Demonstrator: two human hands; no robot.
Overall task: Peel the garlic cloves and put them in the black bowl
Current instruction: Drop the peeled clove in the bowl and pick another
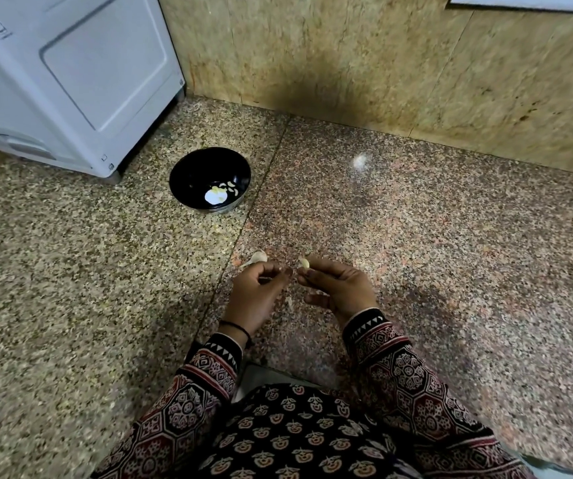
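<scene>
Sitting on the speckled stone floor [416, 236], a person is peeling: the right hand [340, 288] is pinching a small pale garlic clove [303, 262] in its grip, the left hand [257, 292] is curling just beside it, whether holding anything I cannot tell, and the clove probably needs stripping before travelling forward-left to the round black bowl [188, 167], well apart.

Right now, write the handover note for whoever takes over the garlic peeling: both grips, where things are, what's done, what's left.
Right grip: pinches a garlic clove at its fingertips.
Left grip: fingers curled; a pale clove or peel sits just beyond them, held or lying on the floor, cannot tell.
Black bowl: on the floor ahead-left, beside the white appliance.
Done: a few peeled cloves in the bowl.
Left: finish the pinched clove, drop it in.
</scene>
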